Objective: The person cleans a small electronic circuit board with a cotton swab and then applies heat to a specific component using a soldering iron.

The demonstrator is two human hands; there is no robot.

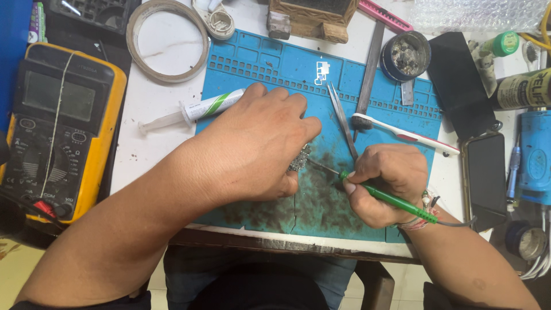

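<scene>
Head view: left hand point(258, 149) grip pinches metal wool point(299, 159); right hand point(390, 181) grip clamps green soldering iron point(396, 201).

A white surface point(155, 123) is lying under even, soft light, speckled with dark grime and stretching out beyond the fingers. Its worn dark front edge point(287, 244) is running just below them. Pale yellowish floor point(14, 264) is showing past the lower left corner.

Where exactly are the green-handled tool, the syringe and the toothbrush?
green-handled tool point(396, 201), head view, middle of its green handle below the right hand.
syringe point(198, 109), head view, on its barrel left of the left hand.
toothbrush point(413, 136), head view, on its white and red handle.
</scene>
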